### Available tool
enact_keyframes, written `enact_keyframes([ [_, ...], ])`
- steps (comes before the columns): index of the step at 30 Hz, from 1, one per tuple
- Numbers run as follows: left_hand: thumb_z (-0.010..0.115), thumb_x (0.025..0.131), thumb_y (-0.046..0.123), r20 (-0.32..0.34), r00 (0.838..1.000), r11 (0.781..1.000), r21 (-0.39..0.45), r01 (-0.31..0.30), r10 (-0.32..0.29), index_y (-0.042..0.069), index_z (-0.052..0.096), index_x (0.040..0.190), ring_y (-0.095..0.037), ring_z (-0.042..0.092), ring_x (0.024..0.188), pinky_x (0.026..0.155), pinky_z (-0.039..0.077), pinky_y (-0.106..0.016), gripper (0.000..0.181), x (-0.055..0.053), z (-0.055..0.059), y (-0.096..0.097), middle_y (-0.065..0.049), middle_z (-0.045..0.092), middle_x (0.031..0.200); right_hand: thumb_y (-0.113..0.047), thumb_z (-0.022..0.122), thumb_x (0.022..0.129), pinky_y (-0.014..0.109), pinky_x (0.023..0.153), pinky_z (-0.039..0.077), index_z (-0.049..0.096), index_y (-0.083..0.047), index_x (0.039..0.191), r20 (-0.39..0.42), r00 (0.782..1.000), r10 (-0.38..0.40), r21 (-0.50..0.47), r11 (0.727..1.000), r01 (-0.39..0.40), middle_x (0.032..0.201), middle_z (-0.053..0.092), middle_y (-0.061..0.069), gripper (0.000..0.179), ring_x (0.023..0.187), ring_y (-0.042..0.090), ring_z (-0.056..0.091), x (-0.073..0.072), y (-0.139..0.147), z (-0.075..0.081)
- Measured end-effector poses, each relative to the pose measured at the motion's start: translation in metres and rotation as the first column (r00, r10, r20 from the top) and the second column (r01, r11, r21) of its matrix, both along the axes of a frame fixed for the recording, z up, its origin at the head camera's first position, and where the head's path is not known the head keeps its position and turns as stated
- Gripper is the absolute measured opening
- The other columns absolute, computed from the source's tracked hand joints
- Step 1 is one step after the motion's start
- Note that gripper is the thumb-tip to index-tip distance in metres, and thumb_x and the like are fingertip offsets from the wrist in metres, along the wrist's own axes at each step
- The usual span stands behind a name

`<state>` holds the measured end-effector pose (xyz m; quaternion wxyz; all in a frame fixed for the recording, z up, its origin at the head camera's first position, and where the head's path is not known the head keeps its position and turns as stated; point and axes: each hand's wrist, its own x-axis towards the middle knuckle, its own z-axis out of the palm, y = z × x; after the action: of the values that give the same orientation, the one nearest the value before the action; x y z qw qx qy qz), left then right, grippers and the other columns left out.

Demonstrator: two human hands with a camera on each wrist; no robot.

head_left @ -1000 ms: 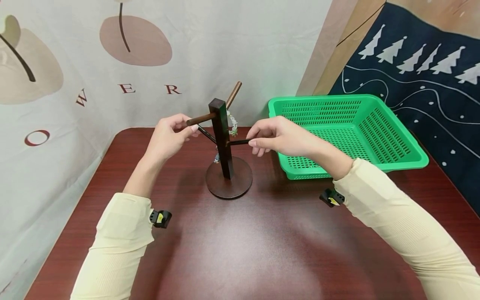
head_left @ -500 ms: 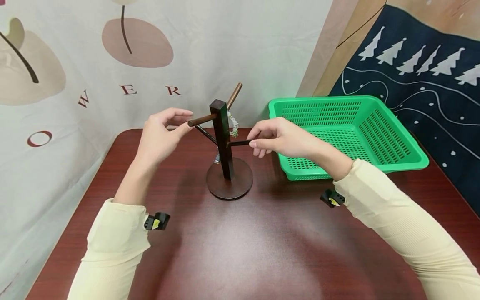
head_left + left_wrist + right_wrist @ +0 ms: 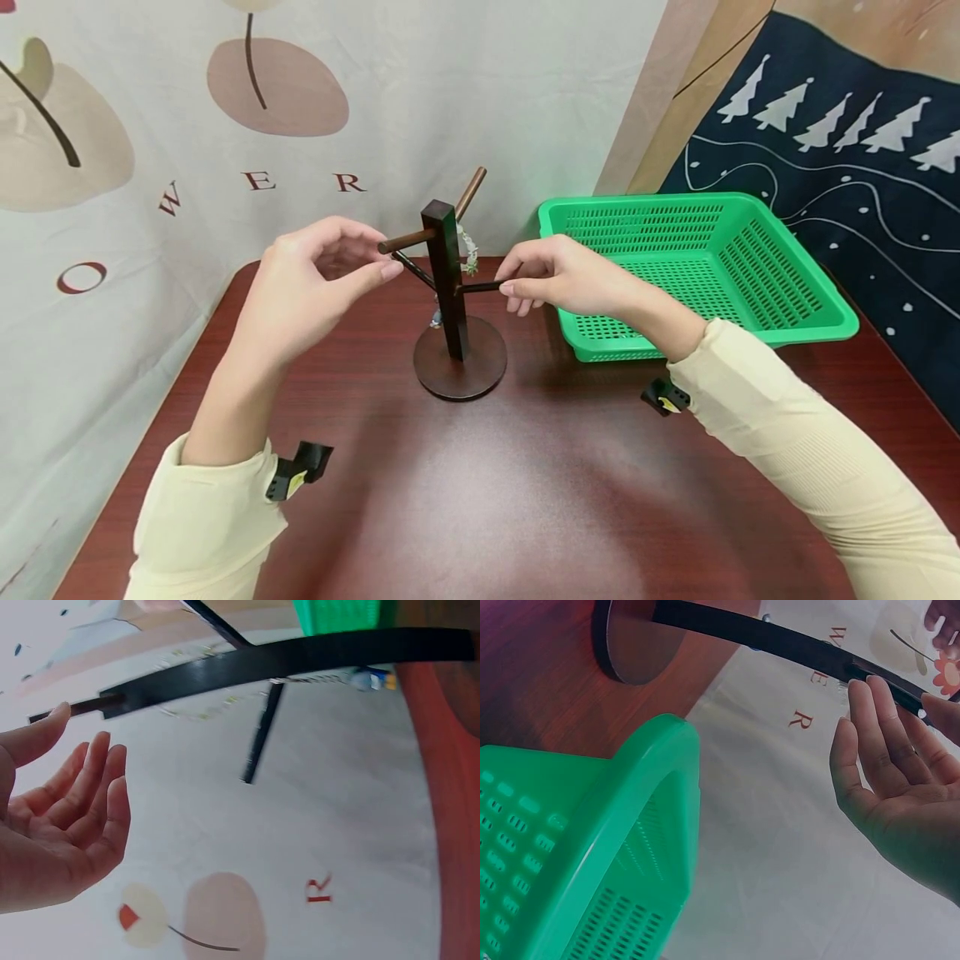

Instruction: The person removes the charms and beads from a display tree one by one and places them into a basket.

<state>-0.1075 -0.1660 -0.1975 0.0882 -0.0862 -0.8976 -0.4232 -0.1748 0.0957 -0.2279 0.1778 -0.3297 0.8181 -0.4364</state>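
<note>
A dark wooden jewelry stand (image 3: 450,283), a square post with several pegs on a round base (image 3: 461,379), stands upright on the table. A pale beaded bracelet (image 3: 470,250) hangs behind the post from a rear peg (image 3: 471,193). Lower down, a small blue charm (image 3: 436,318) on a chain shows beside the post. My left hand (image 3: 307,283) is at the upper-left peg (image 3: 405,242), its fingers loosely bent and apart; in the left wrist view the thumb (image 3: 49,731) overlaps that peg. My right hand (image 3: 551,271) pinches the end of the lower-right peg (image 3: 478,287) between thumb and fingers.
Behind the right forearm sits a green slotted plastic basket (image 3: 697,275). The reddish-brown table (image 3: 480,500) meets a printed cloth backdrop (image 3: 510,100) at the back. A dark cloth with white trees (image 3: 840,167) hangs on the right.
The left hand has drawn back to the left from the lower-left peg, and its fingers have loosened. My right hand has stayed at its peg, and the stand has kept its place.
</note>
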Motion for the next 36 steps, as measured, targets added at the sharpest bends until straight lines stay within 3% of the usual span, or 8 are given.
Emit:
enact_keyframes([
  [10,0.063,0.084,0.037,-0.102,0.991,0.995,-0.049,-0.088,0.082,0.015,0.067,0.093,-0.008,0.056,0.069,0.062,0.039,-0.025,0.024,0.019,0.014,0.015,0.005,0.066,0.077,-0.009,0.058,0.089,0.031,0.07,0.049,0.062,-0.002,0.098,0.004,1.0,-0.003,-0.003,1.0,0.003,0.081,0.066,0.012,0.012,0.073,0.022,0.062,-0.001,0.0,-0.002],
  [16,0.061,0.086,0.029,-0.145,0.986,0.993,-0.067,-0.098,0.087,0.015,0.068,0.09,-0.007,0.056,0.067,0.063,0.038,-0.025,0.016,0.018,0.014,0.017,0.005,0.066,0.075,-0.008,0.058,0.089,0.031,0.069,0.049,0.062,-0.001,0.098,0.002,1.0,0.001,-0.01,1.0,-0.001,0.079,0.066,0.01,0.012,0.075,0.028,0.062,-0.001,0.0,-0.003],
  [23,0.062,0.086,0.022,-0.183,0.981,0.993,-0.09,-0.082,0.064,0.013,0.069,0.089,-0.004,0.056,0.065,0.061,0.038,-0.022,0.012,0.017,0.014,0.016,0.005,0.066,0.075,-0.008,0.058,0.089,0.031,0.069,0.049,0.062,-0.001,0.098,0.0,1.0,0.004,-0.022,1.0,-0.004,0.08,0.065,0.014,0.012,0.072,0.02,0.063,-0.001,0.0,-0.003],
  [30,0.061,0.086,0.013,-0.271,0.962,0.991,-0.106,-0.076,0.045,0.009,0.07,0.087,-0.001,0.051,0.055,0.053,0.035,-0.02,0.01,0.016,0.012,0.018,0.0,0.068,0.075,-0.007,0.057,0.089,0.032,0.07,0.05,0.062,0.0,0.098,0.011,1.0,0.005,-0.043,0.999,-0.005,0.081,0.065,0.015,0.012,0.073,0.022,0.063,0.0,0.001,-0.005],
  [36,0.062,0.085,0.01,-0.309,0.95,0.989,-0.123,-0.087,0.045,0.008,0.07,0.086,-0.003,0.05,0.053,0.051,0.034,-0.02,0.009,0.013,0.011,0.017,0.001,0.068,0.073,-0.008,0.059,0.089,0.033,0.07,0.05,0.062,-0.001,0.098,0.016,1.0,0.016,-0.058,0.998,-0.015,0.08,0.065,0.013,0.012,0.075,0.026,0.062,-0.002,0.002,-0.007],
])
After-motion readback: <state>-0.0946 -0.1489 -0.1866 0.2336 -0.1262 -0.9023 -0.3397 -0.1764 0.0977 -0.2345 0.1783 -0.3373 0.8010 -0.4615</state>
